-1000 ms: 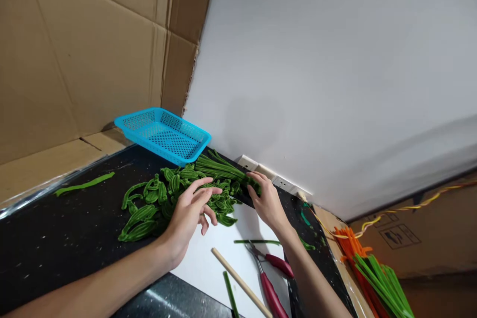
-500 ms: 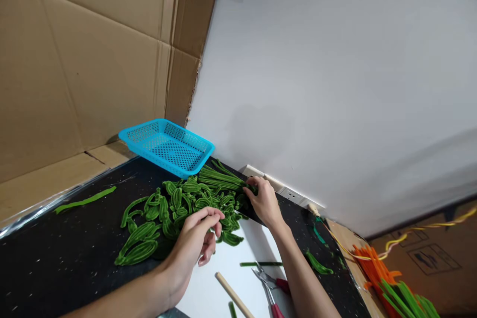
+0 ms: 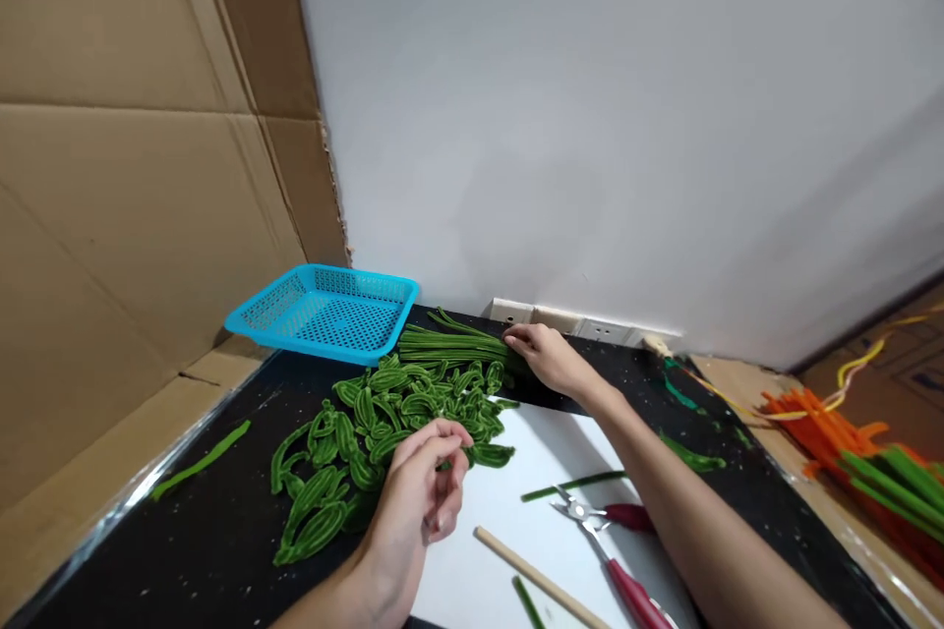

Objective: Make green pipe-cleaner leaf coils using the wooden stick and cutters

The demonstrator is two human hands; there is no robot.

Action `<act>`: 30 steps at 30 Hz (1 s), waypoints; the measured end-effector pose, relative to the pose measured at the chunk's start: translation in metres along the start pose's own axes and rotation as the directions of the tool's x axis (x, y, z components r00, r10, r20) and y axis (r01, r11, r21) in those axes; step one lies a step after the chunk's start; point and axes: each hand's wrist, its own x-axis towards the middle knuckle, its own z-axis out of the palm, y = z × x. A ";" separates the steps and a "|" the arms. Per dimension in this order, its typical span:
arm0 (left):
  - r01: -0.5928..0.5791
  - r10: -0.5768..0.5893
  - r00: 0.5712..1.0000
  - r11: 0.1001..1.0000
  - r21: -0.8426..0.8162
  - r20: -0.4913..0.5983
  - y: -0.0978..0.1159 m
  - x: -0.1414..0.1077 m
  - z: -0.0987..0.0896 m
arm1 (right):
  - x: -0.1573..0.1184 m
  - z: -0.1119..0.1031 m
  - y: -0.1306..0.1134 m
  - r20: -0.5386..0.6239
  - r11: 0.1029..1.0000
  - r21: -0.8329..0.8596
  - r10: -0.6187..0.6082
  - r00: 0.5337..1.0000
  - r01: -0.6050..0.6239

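My right hand (image 3: 546,356) reaches to the back of the table, its fingertips pinched at the right end of a bundle of green pipe cleaners (image 3: 449,346). The exact grip is partly hidden behind the fingers. My left hand (image 3: 428,482) hovers over the edge of a white sheet (image 3: 472,555), fingers curled in, with nothing visible in them. Behind and left of it lies a pile of bent green pipe-cleaner leaves (image 3: 346,442). On the sheet rest red-handled pliers (image 3: 590,516), a wooden stick (image 3: 535,575) and short green pieces (image 3: 527,600).
A blue mesh basket (image 3: 324,354) stands at the back left by the cardboard (image 3: 133,177). Wall sockets (image 3: 605,331) line the wall behind. One lighter green strip (image 3: 203,457) lies at left. Orange strips (image 3: 818,418) and green strips (image 3: 900,482) sit at far right.
The camera view has tilted and shifted, so the table sits more level in the frame. Both hands stay nearly where they were relative to the leaves and the bundle.
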 end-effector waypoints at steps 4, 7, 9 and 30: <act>-0.006 0.005 0.999 0.999 0.039 0.036 0.000 -0.002 0.001 | 0.004 -0.003 0.006 0.011 0.994 0.112 0.001 1.000 -0.002; 0.008 -0.011 0.999 0.998 0.067 0.046 -0.003 -0.002 0.000 | 0.005 -0.005 0.008 0.007 0.986 0.165 0.031 0.999 -0.032; 0.011 -0.015 0.999 0.997 0.078 0.046 -0.004 -0.002 -0.001 | 0.004 -0.007 0.007 0.008 0.982 0.185 0.040 0.999 -0.040; 0.023 -0.025 0.999 0.995 0.094 0.023 -0.005 -0.001 -0.004 | 0.006 -0.005 0.008 0.064 0.944 0.324 0.047 0.997 -0.065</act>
